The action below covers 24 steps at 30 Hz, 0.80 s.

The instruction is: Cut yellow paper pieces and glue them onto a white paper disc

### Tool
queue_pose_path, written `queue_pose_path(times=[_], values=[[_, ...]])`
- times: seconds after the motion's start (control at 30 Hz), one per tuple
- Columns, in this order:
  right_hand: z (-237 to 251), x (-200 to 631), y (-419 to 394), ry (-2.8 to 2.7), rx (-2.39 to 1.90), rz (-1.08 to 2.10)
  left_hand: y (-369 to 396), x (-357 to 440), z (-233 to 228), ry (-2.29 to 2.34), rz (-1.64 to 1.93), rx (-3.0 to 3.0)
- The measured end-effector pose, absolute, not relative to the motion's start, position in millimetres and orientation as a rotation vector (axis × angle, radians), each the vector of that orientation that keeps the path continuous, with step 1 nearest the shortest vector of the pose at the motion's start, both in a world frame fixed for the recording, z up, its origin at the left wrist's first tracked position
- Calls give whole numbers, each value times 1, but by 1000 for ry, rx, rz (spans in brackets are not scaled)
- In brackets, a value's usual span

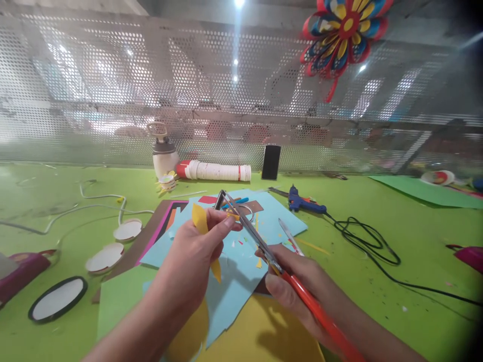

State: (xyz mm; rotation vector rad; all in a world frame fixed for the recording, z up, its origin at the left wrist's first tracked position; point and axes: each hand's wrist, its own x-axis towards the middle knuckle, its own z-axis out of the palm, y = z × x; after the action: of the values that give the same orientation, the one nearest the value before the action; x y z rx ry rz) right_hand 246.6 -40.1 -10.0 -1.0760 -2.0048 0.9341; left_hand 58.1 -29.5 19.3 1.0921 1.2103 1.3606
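My left hand (198,249) is closed on a piece of yellow paper (199,218), one pointed end standing above the fingers and another sticking out below the palm. A small yellow tip shows at the thumb and forefinger, close to the blades. My right hand (298,281) grips a pair of scissors (256,239) with red handles, the blades pointing up and away to the left. Whether the blades touch the paper I cannot tell. Under both hands lie light blue paper (241,281) with small scraps and yellow paper (264,327).
A blue glue gun (305,202) trails a black cord to the right. Behind stand a spray bottle (165,156), a white ribbed tube (219,171) and a phone (270,162). White discs (127,230) lie left. A paper flower (347,30) hangs above.
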Motion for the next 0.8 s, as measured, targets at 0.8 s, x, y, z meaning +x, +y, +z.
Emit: queue_pose_path(times=[0.8], values=[[-8,236,-55,-1848,-1095,1174,-38,60,28,1177,1396,1167]])
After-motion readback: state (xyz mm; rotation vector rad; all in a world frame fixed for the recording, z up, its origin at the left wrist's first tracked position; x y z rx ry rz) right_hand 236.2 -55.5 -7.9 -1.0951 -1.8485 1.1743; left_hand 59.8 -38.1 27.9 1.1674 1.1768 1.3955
